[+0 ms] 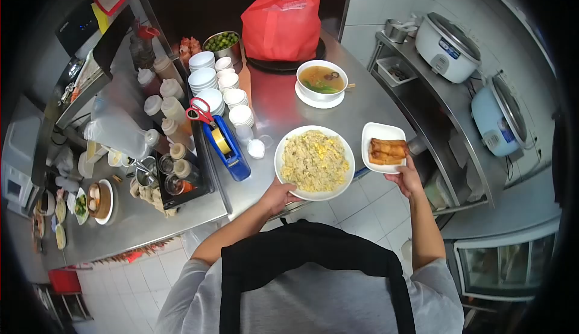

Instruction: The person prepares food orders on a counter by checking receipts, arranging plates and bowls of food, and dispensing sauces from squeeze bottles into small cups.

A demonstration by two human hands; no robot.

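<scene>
Bottles, squeezable plastic with pale caps (173,110), crowd black tray (182,199) at left. Just right, blue plastic tape dispenser (239,170), red-handled scissors (199,111) at its top end. Stacked white cups (241,116) beside it, on brushed steel counter (271,108). Left hand (279,196) grips lower-left rim of round white plate (280,166), thumb over edge; yellow-flecked fried rice (314,159) heaped on it. Plate at counter's near edge; can't tell if counter takes any weight. Behind it, white bowl of brown soup (306,70) and red carry bag (283,29). Right hand (407,180) grasps lower-right side of squarish white dish (375,130) holding browned rolls (388,151). White rice cooker (445,47), far right, on steel shelf.
</scene>
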